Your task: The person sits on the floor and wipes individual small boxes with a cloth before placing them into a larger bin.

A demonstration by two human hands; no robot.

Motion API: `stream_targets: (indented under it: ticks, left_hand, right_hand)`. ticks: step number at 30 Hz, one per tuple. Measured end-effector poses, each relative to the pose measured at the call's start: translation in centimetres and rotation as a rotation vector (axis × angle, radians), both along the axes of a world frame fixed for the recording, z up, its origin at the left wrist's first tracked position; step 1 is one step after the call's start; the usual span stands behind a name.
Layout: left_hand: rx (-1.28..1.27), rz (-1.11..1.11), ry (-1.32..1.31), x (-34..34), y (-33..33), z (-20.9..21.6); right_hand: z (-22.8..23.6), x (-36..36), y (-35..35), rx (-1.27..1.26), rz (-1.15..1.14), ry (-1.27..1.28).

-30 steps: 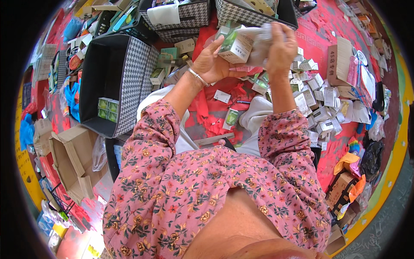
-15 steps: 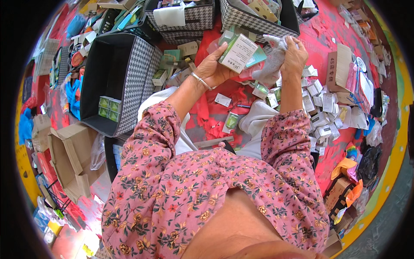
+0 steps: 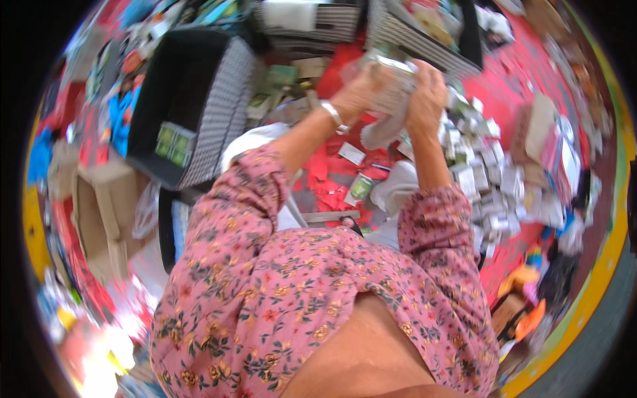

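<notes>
Up in front of me, my left hand is closed around a small white-and-green carton, blurred by motion. My right hand is closed at the carton's right side. A grey knitted cloth hangs below the carton, next to my right hand's fingers; the part in the fingers is hidden. Beneath them, on the red floor covering, lie a green-and-white box and a flat white packet.
To the left, a black-lined houndstooth bin lies tipped with several green boxes inside. Another patterned bin stands ahead. Many small white boxes are heaped at right. A cardboard box sits at lower left.
My right hand and the grey cloth have moved left against the carton. The carton has turned, and both hands are now close together. The whole view has shifted slightly.
</notes>
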State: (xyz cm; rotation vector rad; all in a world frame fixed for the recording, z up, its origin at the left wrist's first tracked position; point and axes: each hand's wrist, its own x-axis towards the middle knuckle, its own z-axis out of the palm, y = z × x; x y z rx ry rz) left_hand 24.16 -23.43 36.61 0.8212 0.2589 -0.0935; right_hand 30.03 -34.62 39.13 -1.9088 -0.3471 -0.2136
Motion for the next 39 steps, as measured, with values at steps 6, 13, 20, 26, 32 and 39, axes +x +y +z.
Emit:
stream_targets:
  ticks: [6, 13, 20, 26, 32, 39]
  left_hand:
    - [0.171, 0.082, -0.153, 1.1, 0.3, -2.4]
    - [-0.547, 0.044, 0.051, 1.1, 2.5, -0.8]
    - [-0.944, -0.130, -0.541, 1.3, 6.3, 1.5]
    - [-0.791, 0.107, -0.677, 0.7, 10.9, 4.6]
    - [-0.687, 0.112, -0.486, 1.1, 8.9, 2.9]
    - [-0.668, -0.089, -0.337, 2.2, 4.8, 0.6]
  right_hand:
    - [-0.6, -2.9, 0.8, 0.120, 0.174, 0.140]
    - [0.7, -1.0, -0.8, 0.310, 0.110, 0.583]
    - [0.0, 3.5, -4.0, 0.741, 0.007, 0.815]
    - [0.2, 2.7, -3.9, 0.726, 0.003, 0.804]
    - [1.5, 1.8, -3.0, 0.734, 0.021, 0.789]
    - [1.6, 2.5, -3.1, 0.845, -0.010, 0.611]
